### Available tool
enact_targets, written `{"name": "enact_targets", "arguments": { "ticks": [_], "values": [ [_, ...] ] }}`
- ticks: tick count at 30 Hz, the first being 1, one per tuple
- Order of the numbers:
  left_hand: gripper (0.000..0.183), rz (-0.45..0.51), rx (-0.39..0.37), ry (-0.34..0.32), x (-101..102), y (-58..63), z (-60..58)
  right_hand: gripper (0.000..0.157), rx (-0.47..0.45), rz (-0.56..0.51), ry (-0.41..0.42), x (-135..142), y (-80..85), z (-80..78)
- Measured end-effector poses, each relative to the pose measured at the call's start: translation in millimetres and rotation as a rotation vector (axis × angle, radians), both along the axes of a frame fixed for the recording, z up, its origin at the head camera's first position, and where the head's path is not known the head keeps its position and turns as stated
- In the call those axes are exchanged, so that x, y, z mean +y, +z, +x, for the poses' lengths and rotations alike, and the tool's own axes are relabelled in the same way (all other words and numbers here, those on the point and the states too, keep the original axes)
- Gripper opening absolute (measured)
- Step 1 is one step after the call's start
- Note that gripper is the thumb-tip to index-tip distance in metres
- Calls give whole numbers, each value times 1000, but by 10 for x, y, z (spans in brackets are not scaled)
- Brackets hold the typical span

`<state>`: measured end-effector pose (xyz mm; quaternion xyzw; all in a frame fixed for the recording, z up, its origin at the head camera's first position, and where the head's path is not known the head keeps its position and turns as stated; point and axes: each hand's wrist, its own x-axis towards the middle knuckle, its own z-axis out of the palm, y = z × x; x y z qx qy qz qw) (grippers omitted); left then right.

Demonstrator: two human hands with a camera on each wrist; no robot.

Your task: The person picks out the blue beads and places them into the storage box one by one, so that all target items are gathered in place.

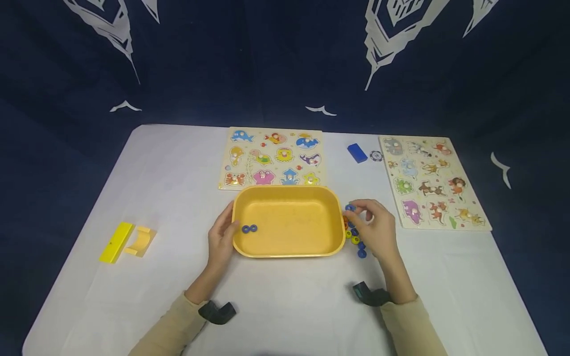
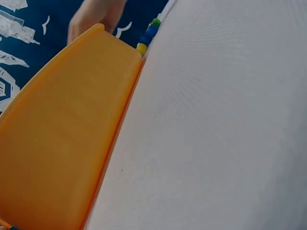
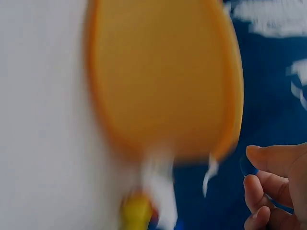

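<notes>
A yellow tray (image 1: pixel 294 225) stands at the middle of the table. My left hand (image 1: pixel 220 240) grips its left end, thumb over the rim. Two blue beads (image 1: pixel 249 228) lie inside, close to that hand. Just past the tray's right end, my right hand (image 1: pixel 377 230) pinches a blue bead (image 3: pixel 248 166) between thumb and fingertip. Beneath and beside this hand, several blue, yellow and red beads (image 1: pixel 355 240) lie on the table against the tray's outer wall, partly hidden by the fingers. In the left wrist view, the right hand (image 2: pixel 98 19) shows beyond the tray.
An animal puzzle board (image 1: pixel 271 158) lies behind the tray, and another puzzle board (image 1: pixel 432 185) at the right. Between them are a blue block (image 1: pixel 357 153) and a patterned disc (image 1: pixel 376 156). At left lie a yellow block (image 1: pixel 117 242) and a pale arch block (image 1: pixel 141 241).
</notes>
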<state>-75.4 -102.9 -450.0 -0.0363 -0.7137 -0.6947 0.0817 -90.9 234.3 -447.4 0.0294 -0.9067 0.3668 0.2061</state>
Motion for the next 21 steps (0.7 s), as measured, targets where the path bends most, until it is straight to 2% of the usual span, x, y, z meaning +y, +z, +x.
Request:
{"name": "enact_targets", "arguments": {
  "ticks": [3,7,12,18,21],
  "values": [
    [45,5,-1,0,2,0,0,21,-41,-16,125,-396,365,-16],
    [45,8,-1,0,3,-2,-4,20,-146,69,259,-840,480,-139],
    [45,4,1,-1,-3,-6,-13,14,-288,199,380,-1295,455,-276],
    [44,0,17,-6,-9,-2,-9,11,-382,373,449,-1621,369,-302],
    [45,-4,23,-7,-13,5,-6,11,-420,420,463,-1706,321,-305]
  ]
}}
